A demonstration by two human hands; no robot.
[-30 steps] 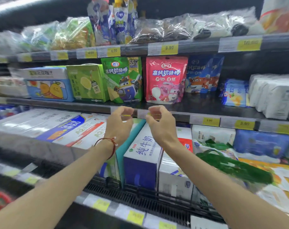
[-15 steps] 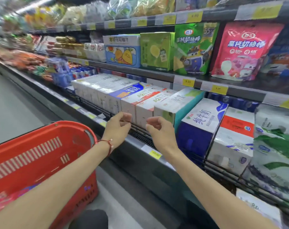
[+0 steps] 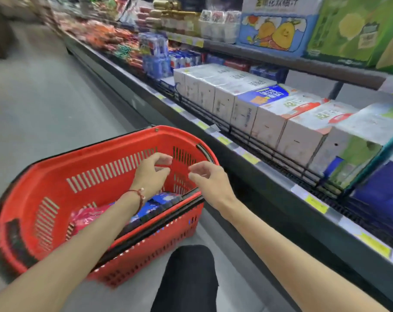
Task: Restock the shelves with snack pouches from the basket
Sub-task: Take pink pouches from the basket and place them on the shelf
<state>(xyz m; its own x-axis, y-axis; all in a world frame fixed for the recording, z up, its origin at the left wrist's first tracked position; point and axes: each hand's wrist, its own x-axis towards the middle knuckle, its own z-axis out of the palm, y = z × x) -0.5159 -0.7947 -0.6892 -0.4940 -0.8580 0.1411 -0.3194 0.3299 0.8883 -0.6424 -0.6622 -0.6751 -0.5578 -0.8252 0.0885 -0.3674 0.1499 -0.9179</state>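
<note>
Hovering half-curled over basket point(image 3: 56, 174), left hand point(image 3: 151, 174) and right hand point(image 3: 210, 180) empty.

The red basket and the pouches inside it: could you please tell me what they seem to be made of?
The red basket: probably moulded plastic, matte; its slotted walls and thick rim suggest it. The pink pouch and blue pouch: likely glossy printed plastic film, judging by highlights, though blurred.

The left forearm point(image 3: 96, 224) hides much of the pink pouch point(image 3: 87, 216) and blue pouches point(image 3: 166, 197). Shelf goods point(image 3: 105, 34) at 11 o'clock blur beyond naming; the green carton point(image 3: 357, 30) at 2 o'clock is cropped.
</note>
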